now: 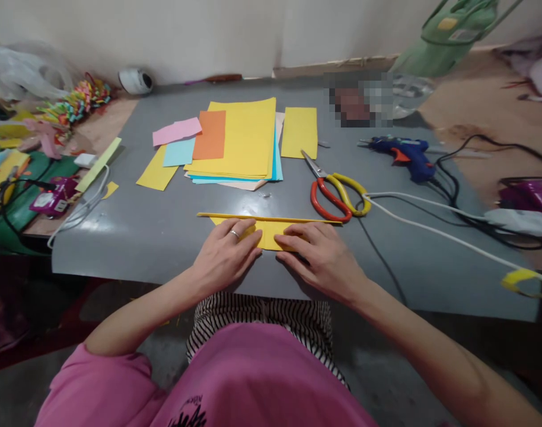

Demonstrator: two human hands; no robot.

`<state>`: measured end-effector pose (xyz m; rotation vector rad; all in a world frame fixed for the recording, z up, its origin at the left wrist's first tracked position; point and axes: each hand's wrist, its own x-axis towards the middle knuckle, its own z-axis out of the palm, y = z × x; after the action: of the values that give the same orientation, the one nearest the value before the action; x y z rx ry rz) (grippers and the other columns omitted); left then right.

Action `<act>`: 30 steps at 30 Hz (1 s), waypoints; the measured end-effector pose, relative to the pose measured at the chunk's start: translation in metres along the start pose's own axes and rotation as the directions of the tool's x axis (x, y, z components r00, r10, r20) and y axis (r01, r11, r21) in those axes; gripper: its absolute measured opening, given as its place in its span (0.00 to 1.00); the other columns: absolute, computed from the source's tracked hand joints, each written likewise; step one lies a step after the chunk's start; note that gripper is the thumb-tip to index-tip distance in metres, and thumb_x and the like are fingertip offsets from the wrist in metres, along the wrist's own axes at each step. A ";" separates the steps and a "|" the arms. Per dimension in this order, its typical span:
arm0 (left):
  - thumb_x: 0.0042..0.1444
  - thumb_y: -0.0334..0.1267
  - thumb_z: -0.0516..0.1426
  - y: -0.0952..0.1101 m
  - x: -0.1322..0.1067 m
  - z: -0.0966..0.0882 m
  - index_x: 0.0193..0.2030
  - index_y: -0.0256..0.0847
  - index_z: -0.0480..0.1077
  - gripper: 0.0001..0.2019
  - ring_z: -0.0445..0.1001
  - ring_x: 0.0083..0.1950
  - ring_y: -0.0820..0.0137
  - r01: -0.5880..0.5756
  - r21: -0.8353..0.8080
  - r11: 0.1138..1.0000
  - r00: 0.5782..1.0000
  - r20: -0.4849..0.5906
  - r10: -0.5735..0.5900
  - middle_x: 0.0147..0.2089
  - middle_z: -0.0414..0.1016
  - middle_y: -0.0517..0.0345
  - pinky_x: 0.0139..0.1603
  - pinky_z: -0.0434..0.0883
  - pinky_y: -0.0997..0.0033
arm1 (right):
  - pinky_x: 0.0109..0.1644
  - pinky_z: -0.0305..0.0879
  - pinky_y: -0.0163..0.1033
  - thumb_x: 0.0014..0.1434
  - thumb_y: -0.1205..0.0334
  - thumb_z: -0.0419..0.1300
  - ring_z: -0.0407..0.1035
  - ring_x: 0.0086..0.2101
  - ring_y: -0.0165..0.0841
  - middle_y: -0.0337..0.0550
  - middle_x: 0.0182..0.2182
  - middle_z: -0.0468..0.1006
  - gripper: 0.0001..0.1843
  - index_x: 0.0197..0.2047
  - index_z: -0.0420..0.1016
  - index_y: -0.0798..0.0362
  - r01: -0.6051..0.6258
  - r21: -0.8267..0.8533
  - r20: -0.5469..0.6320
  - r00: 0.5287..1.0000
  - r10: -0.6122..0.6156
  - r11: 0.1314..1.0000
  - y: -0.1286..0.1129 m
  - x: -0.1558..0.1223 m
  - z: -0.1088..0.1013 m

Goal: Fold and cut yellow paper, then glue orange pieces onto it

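Observation:
A sheet of yellow paper (pixel 268 236) lies near the front of the table, its far edge rolled into a thin tube (pixel 271 218) that sticks out to both sides. My left hand (pixel 229 249) rests on the left part of the sheet, a ring on one finger, fingertips close to the tube. On the right part lies my right hand (pixel 318 252), its fingers stretched over the paper and apart from one another. Both palms face down and neither hand is closed round anything. Just beyond my right hand are scissors (pixel 331 193) with one red and one yellow handle.
Behind the tube sits a stack of coloured paper (pixel 248 136), with smaller orange (pixel 211 136), pink (pixel 177 131) and yellow (pixel 299 132) pieces around it. A blue glue gun (pixel 408 151) lies at right, its cables crossing the grey table cover (pixel 133 237). A green bottle (pixel 449 41) stands behind.

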<state>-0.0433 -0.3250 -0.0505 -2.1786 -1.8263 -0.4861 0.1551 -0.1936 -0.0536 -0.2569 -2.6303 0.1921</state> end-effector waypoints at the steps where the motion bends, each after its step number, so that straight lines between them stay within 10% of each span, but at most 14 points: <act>1: 0.69 0.40 0.52 0.001 0.000 0.001 0.53 0.35 0.72 0.14 0.72 0.53 0.59 -0.005 0.000 1.000 1.000 0.003 0.005 0.55 0.76 0.43 0.55 0.73 0.57 | 0.48 0.63 0.45 0.66 0.56 0.59 0.69 0.42 0.39 0.50 0.42 0.79 0.13 0.48 0.78 0.54 -0.003 0.000 -0.005 1.000 0.003 1.000 0.000 0.001 0.000; 8: 0.70 0.39 0.50 0.004 0.002 0.004 0.51 0.34 0.72 0.14 0.74 0.50 0.60 -0.001 0.007 1.000 1.000 0.005 0.001 0.53 0.78 0.44 0.52 0.72 0.59 | 0.52 0.57 0.50 0.68 0.56 0.57 0.67 0.50 0.45 0.53 0.53 0.79 0.21 0.59 0.71 0.59 -0.080 -0.199 -0.049 0.996 0.072 0.977 -0.003 0.015 0.000; 30: 0.70 0.46 0.50 -0.005 0.009 0.002 0.61 0.35 0.66 0.21 0.70 0.60 0.57 0.095 -0.088 0.992 0.991 0.100 -0.086 0.60 0.74 0.44 0.60 0.66 0.55 | 0.49 0.56 0.49 0.69 0.56 0.55 0.67 0.45 0.42 0.49 0.47 0.80 0.14 0.51 0.76 0.53 -0.099 -0.114 0.091 0.990 0.110 0.989 -0.001 0.019 0.005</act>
<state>-0.0465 -0.3152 -0.0489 -2.2226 -1.9981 -0.5018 0.1360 -0.1907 -0.0489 -0.4336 -2.7302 0.0975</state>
